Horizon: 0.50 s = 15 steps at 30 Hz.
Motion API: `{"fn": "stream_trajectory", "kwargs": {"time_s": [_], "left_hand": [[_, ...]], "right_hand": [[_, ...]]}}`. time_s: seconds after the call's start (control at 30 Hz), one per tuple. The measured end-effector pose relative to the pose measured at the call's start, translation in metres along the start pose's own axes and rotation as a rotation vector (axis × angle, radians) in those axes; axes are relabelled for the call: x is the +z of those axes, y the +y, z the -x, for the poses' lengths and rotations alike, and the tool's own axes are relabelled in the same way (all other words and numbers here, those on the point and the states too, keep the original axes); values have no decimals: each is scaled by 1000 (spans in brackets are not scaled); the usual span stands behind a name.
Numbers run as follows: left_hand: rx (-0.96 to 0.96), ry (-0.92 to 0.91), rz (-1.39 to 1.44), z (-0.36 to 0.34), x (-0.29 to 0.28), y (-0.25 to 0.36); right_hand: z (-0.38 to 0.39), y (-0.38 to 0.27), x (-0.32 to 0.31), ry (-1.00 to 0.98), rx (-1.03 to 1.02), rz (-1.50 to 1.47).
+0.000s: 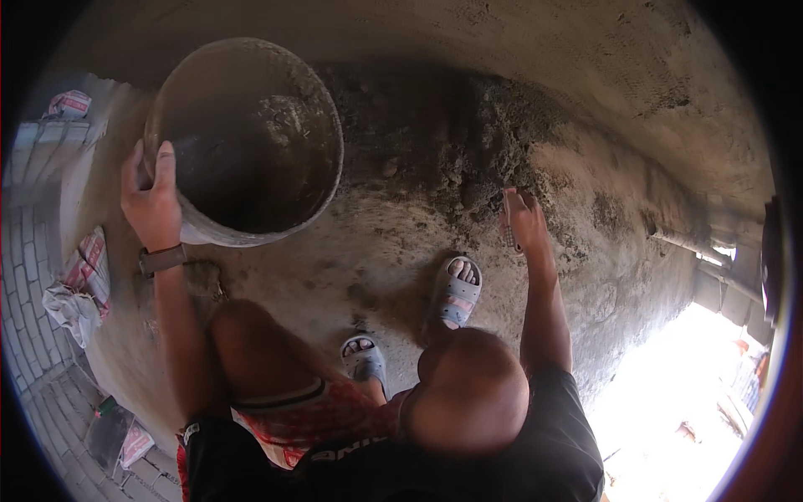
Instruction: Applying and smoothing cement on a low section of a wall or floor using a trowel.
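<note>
Grey bucket [230, 238] is at the person's left, its round mouth facing up; the left hand [155, 201] is nearer, fingers gripping its rim. The right hand [526, 221], well apart, has fingers closed around a small ridged thing [508, 233] (its kind I cannot tell).

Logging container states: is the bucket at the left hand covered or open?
Open: nothing covers the bucket, and its inner wall shows.

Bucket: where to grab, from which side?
Likely best by the bucket's rim, from the left, where the left hand is: its mouth faces the camera, leaving a thin lip to pinch, thumb inside, fingers outside.
</note>
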<state>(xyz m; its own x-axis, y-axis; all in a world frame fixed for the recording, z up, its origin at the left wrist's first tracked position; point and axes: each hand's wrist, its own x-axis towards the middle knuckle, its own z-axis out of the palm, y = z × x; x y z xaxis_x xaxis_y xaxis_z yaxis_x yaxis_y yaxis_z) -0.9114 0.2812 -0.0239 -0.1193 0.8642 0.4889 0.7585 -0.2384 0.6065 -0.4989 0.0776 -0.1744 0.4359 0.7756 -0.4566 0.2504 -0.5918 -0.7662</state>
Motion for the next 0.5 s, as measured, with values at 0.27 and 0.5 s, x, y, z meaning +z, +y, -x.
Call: {"fn": "stream_trajectory", "kwargs": {"time_s": [0.27,0.5], "left_hand": [[168,-61,-143,23,41,36],[-26,-44,139,-13,-22,-22]], "right_hand": [[44,-124,92,-127,-555,317],[77,53,30,145,91,-157]]}}
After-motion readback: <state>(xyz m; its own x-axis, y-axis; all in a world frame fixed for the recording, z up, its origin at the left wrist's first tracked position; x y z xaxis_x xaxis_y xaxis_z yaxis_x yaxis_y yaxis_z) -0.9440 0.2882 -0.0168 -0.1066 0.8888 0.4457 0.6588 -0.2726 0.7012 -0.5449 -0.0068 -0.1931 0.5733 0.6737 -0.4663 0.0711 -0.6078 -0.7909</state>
